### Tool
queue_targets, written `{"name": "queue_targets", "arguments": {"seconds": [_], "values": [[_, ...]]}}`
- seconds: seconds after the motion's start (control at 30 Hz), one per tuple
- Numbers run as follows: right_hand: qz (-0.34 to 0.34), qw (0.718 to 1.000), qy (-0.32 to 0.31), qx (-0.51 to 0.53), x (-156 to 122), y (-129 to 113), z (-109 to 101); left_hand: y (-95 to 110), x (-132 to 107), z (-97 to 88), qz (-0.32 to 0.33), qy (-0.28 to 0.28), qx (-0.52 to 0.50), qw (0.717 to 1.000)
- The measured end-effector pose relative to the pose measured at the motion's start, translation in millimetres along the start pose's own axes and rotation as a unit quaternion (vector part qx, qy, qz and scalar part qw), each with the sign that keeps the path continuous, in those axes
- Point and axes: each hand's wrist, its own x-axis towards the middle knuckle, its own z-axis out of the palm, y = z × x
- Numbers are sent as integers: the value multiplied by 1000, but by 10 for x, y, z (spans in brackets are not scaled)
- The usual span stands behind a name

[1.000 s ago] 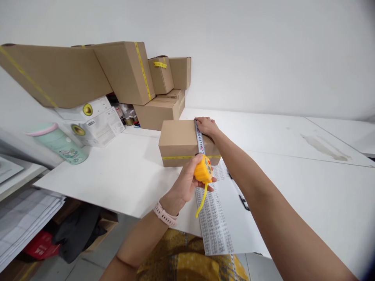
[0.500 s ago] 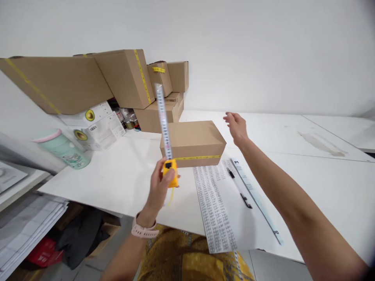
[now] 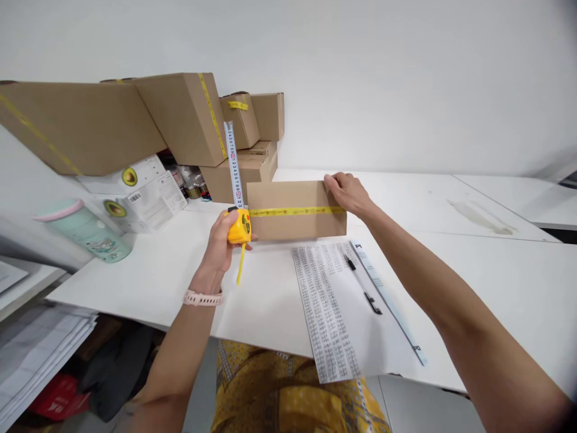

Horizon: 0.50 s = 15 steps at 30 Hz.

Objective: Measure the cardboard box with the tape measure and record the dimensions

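Observation:
My left hand [image 3: 219, 242] is closed around a yellow tape measure [image 3: 240, 226] at the left end of a cardboard box [image 3: 295, 227]. Its metal blade [image 3: 233, 165] sticks up and away past the box's left edge, and a yellow strap dangles below the case. My right hand [image 3: 346, 191] grips the box's upper right corner, fingers over the edge. The box sits on the white table, with a yellow tape stripe running across the side that faces me. Whether its lower edge is fully down on the table I cannot tell.
A printed sheet [image 3: 327, 325], a black-and-clear pen [image 3: 360, 282] and a pale ruler-like strip [image 3: 390, 304] lie in front. More cardboard boxes [image 3: 180, 114] are stacked at the back left, above white avocado-printed boxes [image 3: 144, 198]. A mint tumbler [image 3: 97, 231] stands left.
My right hand has come left and taken hold of the box. The box has tipped so its taped side shows more fully. My left hand brought the tape measure up and left, beside it.

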Motion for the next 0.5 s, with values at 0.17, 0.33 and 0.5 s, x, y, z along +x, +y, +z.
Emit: {"name": "queue_targets", "arguments": {"seconds": [0.17,0.33,0.5], "values": [[-13,992,54,-116,441,-154,175,190,63,179,29,30,32,999],[-76,990,59,-100,674,-253,412,-25,-422,468,5,-58,10,998],[-84,991,86,-60,665,-227,449,-371,-681,717,-128,-153,-10,980]]}}
